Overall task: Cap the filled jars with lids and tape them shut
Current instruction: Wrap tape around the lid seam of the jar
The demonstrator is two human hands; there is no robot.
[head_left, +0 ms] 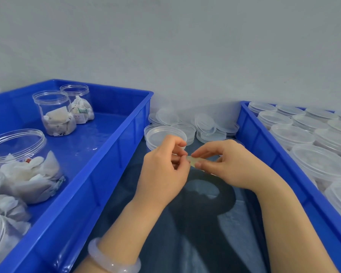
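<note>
Between the two blue trays, my left hand and my right hand meet over my lap. Both pinch a small yellowish piece of tape, the left at its left end and the right from above and below. Clear open jars filled with white sachets stand in the left blue tray: one at the back, a second behind it, and a large one at the front left. Loose clear lids lie in a heap just beyond my hands.
The right blue tray holds several capped clear jars packed close together. More filled jars crowd the lower left corner. A grey wall closes the back. Dark cloth covers my lap between the trays. A pale bangle sits on my left wrist.
</note>
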